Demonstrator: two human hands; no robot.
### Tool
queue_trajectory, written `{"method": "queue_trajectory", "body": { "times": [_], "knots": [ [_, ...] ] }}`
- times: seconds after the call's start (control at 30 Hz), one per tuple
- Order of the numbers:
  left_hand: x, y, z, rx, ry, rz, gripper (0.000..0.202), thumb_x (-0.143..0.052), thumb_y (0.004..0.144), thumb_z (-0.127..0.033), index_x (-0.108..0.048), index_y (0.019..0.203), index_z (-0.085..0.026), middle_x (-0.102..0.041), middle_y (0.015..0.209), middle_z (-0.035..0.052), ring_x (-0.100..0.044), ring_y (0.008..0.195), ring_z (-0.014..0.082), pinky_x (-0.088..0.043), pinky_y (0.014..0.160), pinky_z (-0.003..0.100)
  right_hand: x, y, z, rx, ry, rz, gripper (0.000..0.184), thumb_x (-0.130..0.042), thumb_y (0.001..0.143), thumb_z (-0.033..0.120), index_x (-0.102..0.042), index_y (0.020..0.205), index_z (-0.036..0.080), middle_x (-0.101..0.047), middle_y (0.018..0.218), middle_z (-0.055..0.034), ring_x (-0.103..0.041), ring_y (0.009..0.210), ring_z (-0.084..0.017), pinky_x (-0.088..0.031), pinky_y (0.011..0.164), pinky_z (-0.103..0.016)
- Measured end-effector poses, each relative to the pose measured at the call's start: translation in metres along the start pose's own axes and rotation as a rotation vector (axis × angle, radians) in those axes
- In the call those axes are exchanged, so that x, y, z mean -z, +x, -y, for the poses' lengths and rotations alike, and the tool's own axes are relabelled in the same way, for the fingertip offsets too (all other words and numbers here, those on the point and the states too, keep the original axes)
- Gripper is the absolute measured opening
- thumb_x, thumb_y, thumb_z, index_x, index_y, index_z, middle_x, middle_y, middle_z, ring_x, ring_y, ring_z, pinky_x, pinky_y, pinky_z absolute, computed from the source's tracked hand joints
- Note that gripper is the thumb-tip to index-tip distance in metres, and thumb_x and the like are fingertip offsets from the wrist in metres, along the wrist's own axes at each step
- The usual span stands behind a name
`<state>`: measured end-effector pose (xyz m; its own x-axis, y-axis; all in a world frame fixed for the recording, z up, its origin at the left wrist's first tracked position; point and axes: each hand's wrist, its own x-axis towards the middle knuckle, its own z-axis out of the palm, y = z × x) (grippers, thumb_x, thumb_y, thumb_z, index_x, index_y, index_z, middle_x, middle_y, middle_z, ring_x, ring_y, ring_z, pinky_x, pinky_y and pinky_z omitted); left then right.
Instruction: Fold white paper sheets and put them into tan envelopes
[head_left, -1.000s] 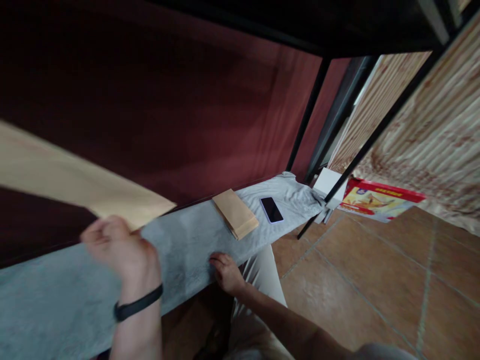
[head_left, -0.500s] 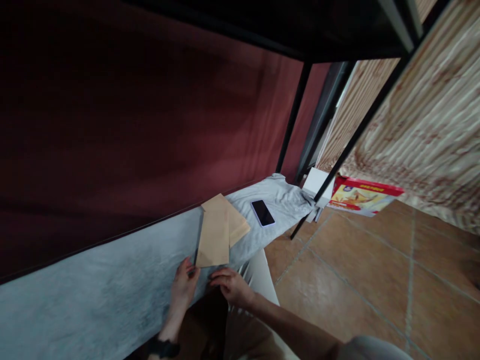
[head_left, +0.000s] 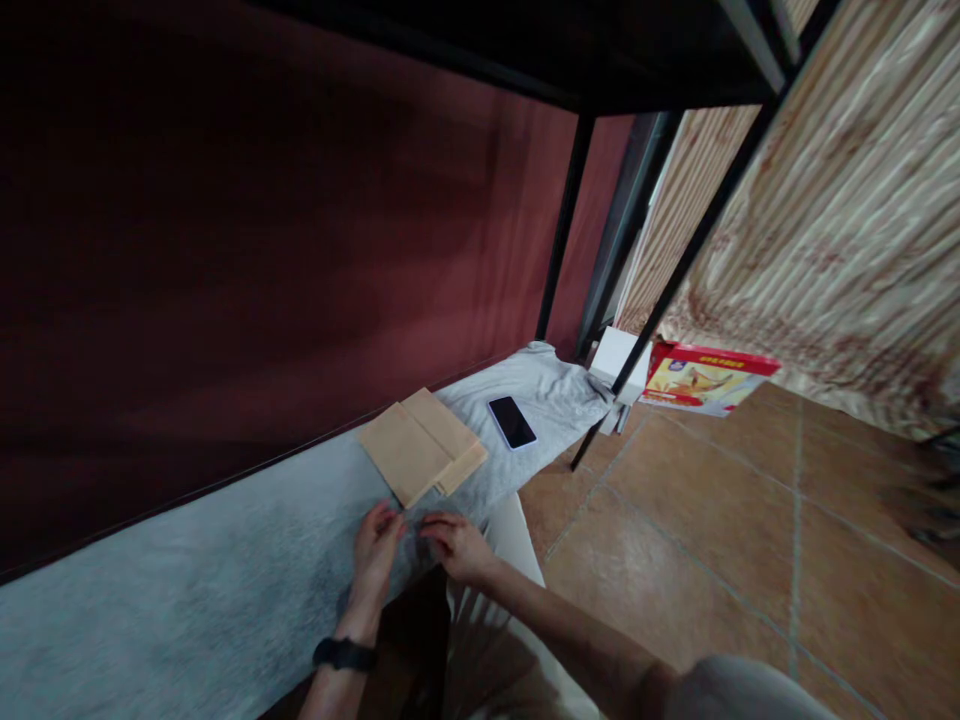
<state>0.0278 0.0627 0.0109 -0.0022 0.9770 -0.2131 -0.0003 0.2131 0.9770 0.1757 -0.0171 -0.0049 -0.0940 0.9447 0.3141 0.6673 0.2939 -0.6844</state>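
Two flat kraft-paper envelopes [head_left: 405, 450] lie overlapping on the grey cloth; the upper one is turned askew over the other envelope [head_left: 457, 440]. Just below the upper envelope's near corner is my left hand [head_left: 375, 548], fingers loosely bent and apart, with a dark band on the wrist. My right hand [head_left: 457, 548] hovers to its right near the cloth's front edge, its fingers reaching left and slightly apart. I see nothing clearly held in either hand; the fingertips are a little blurred. A phone [head_left: 512, 422] with a dark screen lies right of the envelopes.
Grey cloth [head_left: 225, 560] covers the long narrow surface along a dark red panel [head_left: 337, 250]. Black frame posts [head_left: 566, 230] rise at its far end, under a dark shelf [head_left: 450, 40]. A white box [head_left: 619, 360] and a red-and-yellow carton [head_left: 705, 380] stand beyond, above the tiled floor [head_left: 675, 560].
The upper envelope has turned, its far end swinging left, and now lies slanted. My left hand has come off its near corner. The view has shifted slightly.
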Motion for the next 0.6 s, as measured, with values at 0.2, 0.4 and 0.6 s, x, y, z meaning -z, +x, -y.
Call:
{"method": "queue_trajectory", "body": {
  "times": [0.2,0.4,0.6],
  "knots": [
    [-0.005,-0.002,-0.018,0.201,-0.156,-0.031,0.024,-0.06,0.084,-0.003,-0.058,0.102,-0.018,-0.064,0.091,0.0026,-0.068,0.079,0.014,-0.057,0.087,0.036,0.068,0.013,-0.049,-0.267,-0.181,-0.425,0.05,-0.044,0.088,0.009,-0.056,0.136,0.018,-0.056,0.141,-0.0131,-0.051,0.131,-0.024,-0.041,0.11,-0.043],
    [-0.006,-0.002,-0.015,0.112,-0.032,-0.118,0.031,-0.066,0.079,-0.009,-0.063,0.108,-0.019,-0.063,0.106,0.0043,-0.063,0.098,0.0192,-0.052,0.095,0.038,0.123,0.042,-0.1,-0.72,-0.458,-0.482,0.082,-0.067,0.081,0.03,-0.033,0.152,0.006,-0.042,0.149,-0.0268,-0.041,0.135,-0.038,-0.037,0.108,-0.05],
    [0.019,-0.025,0.013,0.036,0.004,-0.068,0.026,-0.073,0.074,-0.021,-0.069,0.1,-0.021,-0.069,0.1,0.0041,-0.066,0.095,0.022,-0.053,0.091,0.037,0.132,0.046,-0.101,-0.761,-0.138,-0.627,0.078,-0.073,0.066,0.024,-0.05,0.137,0.004,-0.06,0.127,-0.0249,-0.052,0.12,-0.037,-0.037,0.106,-0.048]
  ]
}}
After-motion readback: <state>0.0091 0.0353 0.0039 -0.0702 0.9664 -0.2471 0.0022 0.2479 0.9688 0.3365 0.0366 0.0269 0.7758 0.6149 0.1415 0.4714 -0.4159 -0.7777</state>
